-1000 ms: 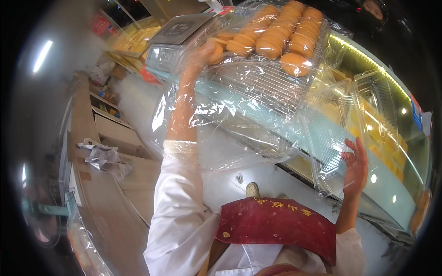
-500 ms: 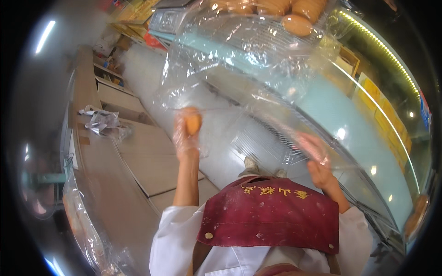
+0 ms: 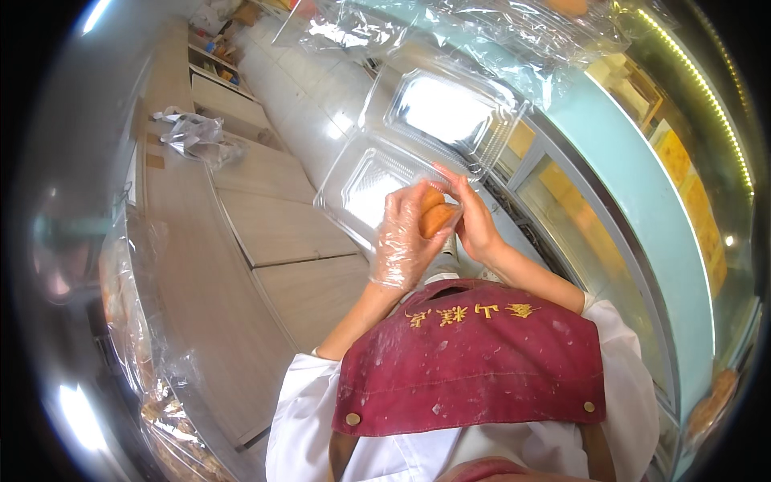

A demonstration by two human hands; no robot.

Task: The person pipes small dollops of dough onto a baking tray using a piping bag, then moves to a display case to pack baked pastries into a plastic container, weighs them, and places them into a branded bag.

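Golden-brown round cakes (image 3: 436,215) sit clamped between thumb and fingers of the gloved left hand (image 3: 403,239), over the open plastic clamshell's (image 3: 337,191) near side; the bare right hand (image 3: 479,226) grips its edge, alongside!

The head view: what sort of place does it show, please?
Probably a bakery or pastry shop: there is a lit display case with yellow goods, and the gloved left hand holds small golden-brown cakes by an open clear plastic box.
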